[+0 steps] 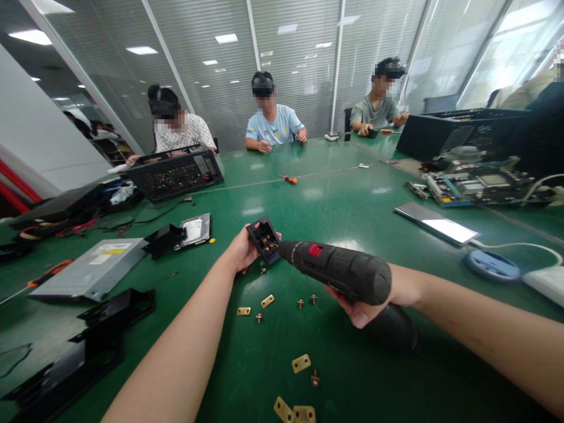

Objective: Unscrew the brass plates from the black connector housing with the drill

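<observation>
My left hand point(244, 249) is closed on the side of a small black plastic housing point(265, 241), tilted so that brass-coloured parts show inside it. A black cordless drill point(339, 267) with a red switch is gripped in my right hand point(359, 311). Its nose points left and meets or overlaps the housing's right edge; the bit's tip cannot be made out. Below, on the green table, lie several brass plates point(301, 363) with two holes each. Several small screws point(314, 378) are scattered among them.
Left lie a silver optical drive point(94, 267), a hard drive point(194, 231), black brackets point(117, 311) and an open computer case point(176, 171). Right are a phone point(436, 222), a blue round object point(492, 265) and circuit boards point(476, 182). An orange screwdriver point(289, 179) lies mid-table. Several people sit around the table.
</observation>
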Available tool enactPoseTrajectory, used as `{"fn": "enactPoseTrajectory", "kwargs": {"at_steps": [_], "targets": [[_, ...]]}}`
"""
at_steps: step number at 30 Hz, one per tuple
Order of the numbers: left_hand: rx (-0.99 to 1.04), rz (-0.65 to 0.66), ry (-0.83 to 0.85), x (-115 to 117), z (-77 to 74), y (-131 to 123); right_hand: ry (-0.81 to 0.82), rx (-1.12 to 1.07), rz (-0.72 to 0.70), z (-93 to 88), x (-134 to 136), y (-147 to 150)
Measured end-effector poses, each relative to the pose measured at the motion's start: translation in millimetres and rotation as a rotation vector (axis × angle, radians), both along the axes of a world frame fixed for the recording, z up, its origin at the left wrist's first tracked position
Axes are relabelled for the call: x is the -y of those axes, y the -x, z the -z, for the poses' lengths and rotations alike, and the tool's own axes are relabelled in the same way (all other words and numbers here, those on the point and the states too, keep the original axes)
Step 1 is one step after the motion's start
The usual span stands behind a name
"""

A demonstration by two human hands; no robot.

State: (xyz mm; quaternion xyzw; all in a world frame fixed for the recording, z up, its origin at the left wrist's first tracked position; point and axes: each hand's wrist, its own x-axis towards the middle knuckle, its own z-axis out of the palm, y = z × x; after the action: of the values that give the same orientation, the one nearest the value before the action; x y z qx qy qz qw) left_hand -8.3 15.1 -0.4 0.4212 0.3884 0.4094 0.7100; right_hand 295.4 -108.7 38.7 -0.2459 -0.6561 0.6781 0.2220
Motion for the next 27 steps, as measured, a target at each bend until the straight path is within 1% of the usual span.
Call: {"fn": "enactPoseTrajectory", "kwargs": {"at_steps": [5, 10, 14, 23, 27], "targets": [[-0.006, 0.01, -0.004, -1.4, 0.2, 0.1, 0.053, 0.018, -0.029, -1.1, 1.8, -1.0], [-0.003, 0.007, -0.001, -0.7, -1.4, -0.8, -0.013, -0.001, -0.023, -0.1, -0.6, 0.0], [-0.006, -0.004, 0.005, 0.1, -2.3, -1.5, -0.014, 0.003, -0.022, -0.6, -1.7, 1.1], [0.004, 0.015, -0.011, -0.8, 0.7, 0.9, -0.037, -0.004, 0.009, -2.8, 2.0, 1.8], [-0.004, 0.005, -0.004, 0.0, 0.0, 0.4, -0.035, 0.006, -0.026, -5.2, 1.6, 2.3]]}}
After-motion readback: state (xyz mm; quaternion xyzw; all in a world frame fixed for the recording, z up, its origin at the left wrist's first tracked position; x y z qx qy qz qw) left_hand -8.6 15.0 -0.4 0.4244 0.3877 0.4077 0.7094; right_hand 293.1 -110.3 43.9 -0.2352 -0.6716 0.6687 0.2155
